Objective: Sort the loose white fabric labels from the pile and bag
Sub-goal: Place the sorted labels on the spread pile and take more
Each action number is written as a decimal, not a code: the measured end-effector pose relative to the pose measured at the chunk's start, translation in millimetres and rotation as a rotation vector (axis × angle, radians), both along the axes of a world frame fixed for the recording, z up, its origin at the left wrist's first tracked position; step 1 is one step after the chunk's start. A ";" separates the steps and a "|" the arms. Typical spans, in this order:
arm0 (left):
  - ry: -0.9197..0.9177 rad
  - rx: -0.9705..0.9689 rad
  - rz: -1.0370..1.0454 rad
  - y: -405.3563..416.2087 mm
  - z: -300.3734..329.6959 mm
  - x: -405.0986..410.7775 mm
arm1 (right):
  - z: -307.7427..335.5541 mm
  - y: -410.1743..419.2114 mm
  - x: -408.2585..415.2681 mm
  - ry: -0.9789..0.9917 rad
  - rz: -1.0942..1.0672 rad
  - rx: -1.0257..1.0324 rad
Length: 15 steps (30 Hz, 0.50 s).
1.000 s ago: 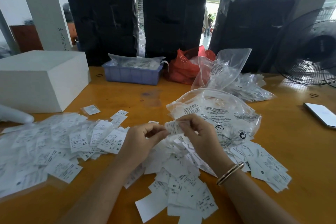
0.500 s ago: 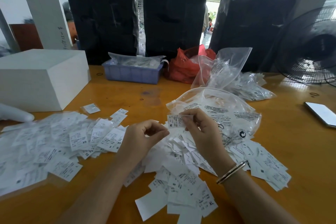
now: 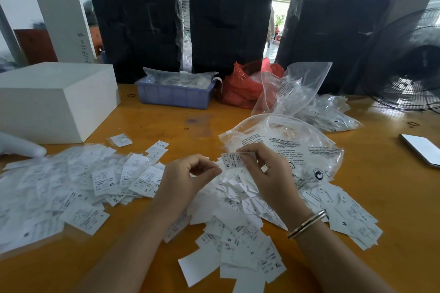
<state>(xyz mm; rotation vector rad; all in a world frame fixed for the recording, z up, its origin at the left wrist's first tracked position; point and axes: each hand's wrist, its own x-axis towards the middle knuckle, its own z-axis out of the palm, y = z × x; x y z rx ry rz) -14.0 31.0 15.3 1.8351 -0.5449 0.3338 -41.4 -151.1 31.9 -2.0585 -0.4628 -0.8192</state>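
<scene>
The right hand [image 3: 264,171] pinched an M-marked label [image 3: 232,160] above the pile [image 3: 238,216] on the counter [image 3: 392,197], the left hand [image 3: 185,178] curled, grasping nothing

White black-printed labels [image 3: 235,219], orange table [image 3: 390,197], blue tray [image 3: 175,98], red bag [image 3: 240,88].

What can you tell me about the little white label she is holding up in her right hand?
The small white rectangular fabric label is thin and flexible, printed with fine dark text and a bold letter M. The right hand pinches its right edge, holding it above the central label pile, in front of the clear printed plastic bag.
</scene>
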 end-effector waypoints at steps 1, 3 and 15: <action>0.000 0.000 -0.001 0.2 0.1 -0.1 | -1.4 -0.5 0.7 0.006 0.007 -0.021; 0.001 0.003 -0.003 0.3 0.0 -0.3 | -3.6 -0.5 1.8 0.008 0.016 -0.071; 0.005 0.012 -0.010 0.2 0.1 -0.2 | 3.0 -0.1 -1.3 0.030 -0.007 0.039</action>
